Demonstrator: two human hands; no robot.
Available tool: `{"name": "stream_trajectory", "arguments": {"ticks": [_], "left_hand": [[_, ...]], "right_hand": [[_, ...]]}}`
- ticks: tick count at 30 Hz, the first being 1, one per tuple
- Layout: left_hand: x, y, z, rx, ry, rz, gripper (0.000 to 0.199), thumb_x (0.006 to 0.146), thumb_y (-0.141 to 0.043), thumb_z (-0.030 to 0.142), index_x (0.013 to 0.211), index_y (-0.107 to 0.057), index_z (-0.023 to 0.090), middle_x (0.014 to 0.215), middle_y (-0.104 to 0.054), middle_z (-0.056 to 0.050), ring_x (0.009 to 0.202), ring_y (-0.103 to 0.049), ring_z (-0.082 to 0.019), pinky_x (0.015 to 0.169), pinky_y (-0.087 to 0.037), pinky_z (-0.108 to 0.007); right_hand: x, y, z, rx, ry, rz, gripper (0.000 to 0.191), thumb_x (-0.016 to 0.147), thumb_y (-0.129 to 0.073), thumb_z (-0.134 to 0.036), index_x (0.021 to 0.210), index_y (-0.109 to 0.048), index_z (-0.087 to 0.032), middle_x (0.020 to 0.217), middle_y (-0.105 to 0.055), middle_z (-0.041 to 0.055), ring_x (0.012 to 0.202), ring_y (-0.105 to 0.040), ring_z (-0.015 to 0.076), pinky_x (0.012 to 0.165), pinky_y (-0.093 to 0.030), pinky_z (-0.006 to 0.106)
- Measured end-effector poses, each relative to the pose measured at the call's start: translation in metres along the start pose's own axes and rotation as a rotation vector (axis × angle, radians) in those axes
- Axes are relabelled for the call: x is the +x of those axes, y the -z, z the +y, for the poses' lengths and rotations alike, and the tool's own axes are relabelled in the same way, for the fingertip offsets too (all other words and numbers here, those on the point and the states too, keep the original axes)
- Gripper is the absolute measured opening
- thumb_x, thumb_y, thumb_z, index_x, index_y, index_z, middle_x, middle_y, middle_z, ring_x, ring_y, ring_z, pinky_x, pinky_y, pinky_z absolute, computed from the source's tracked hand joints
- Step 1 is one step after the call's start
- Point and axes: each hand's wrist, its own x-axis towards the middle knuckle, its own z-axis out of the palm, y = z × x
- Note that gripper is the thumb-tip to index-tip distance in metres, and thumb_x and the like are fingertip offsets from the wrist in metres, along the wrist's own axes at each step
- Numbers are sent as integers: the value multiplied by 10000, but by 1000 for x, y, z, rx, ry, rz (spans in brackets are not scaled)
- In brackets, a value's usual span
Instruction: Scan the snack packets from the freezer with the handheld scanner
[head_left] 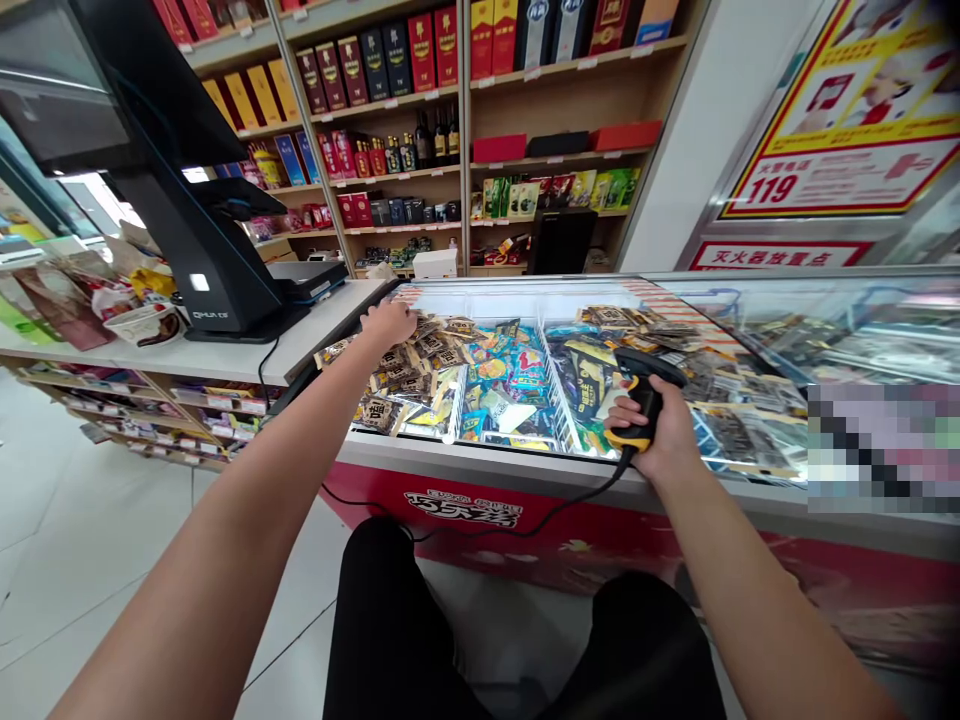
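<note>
My right hand (671,430) is wrapped round a black and yellow handheld barcode scanner (637,400), held above the front of the freezer. A black cable (555,518) hangs from its handle in a loop across the red front. At the far left of the freezer, my left hand (388,322) rests at the edge of a pile of brown and cream snack packets (420,360). Its fingers look apart and slightly bent, with nothing seen in them; the fingertips are partly hidden. Blue packets (502,370) lie in the middle wire basket, and dark packets (585,385) to its right.
A black checkout terminal (202,230) stands on the white counter (330,320) at left. Shelves of boxed bottles (382,65) line the back wall. More brown packets (742,400) lie at the freezer's right. My knees (382,600) are close to the freezer front.
</note>
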Motion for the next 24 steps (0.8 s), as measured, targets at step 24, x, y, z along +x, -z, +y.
{"name": "stream_trajectory", "arguments": {"ticks": [24], "left_hand": [[-100, -95, 127, -13, -785, 188, 322, 988, -506, 234, 1247, -696, 220, 1397, -633, -133, 1351, -517, -313, 1208, -348, -505]], "right_hand": [[-3, -2, 0, 4, 41, -8, 146, 927, -637, -318, 932, -548, -202, 569, -432, -77, 343, -376, 51, 344, -421, 193]]}}
